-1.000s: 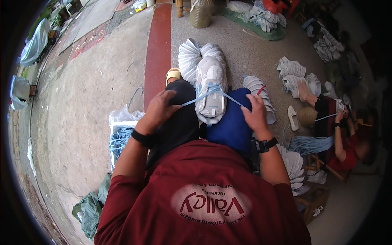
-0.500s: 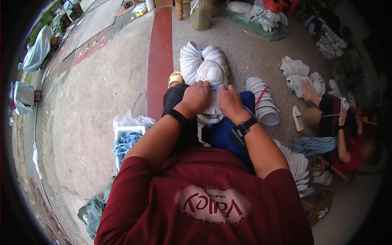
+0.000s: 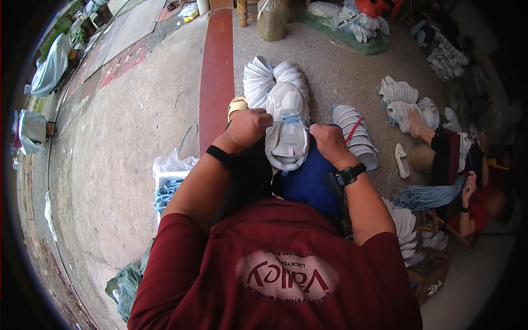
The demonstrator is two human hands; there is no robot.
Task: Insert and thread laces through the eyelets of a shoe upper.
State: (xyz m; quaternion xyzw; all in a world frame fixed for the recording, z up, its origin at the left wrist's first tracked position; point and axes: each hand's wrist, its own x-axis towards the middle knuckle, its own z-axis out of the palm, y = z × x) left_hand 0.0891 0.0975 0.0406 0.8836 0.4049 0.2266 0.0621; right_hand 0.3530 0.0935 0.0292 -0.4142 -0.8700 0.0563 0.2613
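A white shoe upper (image 3: 287,146) lies over my lap, its toe pointing away from me. Light blue shoelace (image 3: 290,118) crosses its front part. On the left side of the upper, my left hand (image 3: 250,127) is closed in a pinch on one lace end. My right hand (image 3: 331,142) pinches the other end on the right side, and a short stretch of lace shows beside its fingers. Both hands are off the upper. Beyond the toe, stacked white shoe uppers (image 3: 258,80) rest on the floor.
More nested uppers (image 3: 352,129) with a red strip lie to my right. A white box of blue laces (image 3: 168,192) stands at my left. Another person (image 3: 467,187) sits at the right beside a bundle of blue laces (image 3: 429,195). A jug (image 3: 272,22) stands ahead.
My hands have moved apart, left and right, drawing the lace ends outward. The crossed lace and the tongue area of the upper now show. The other person's hand has shifted.
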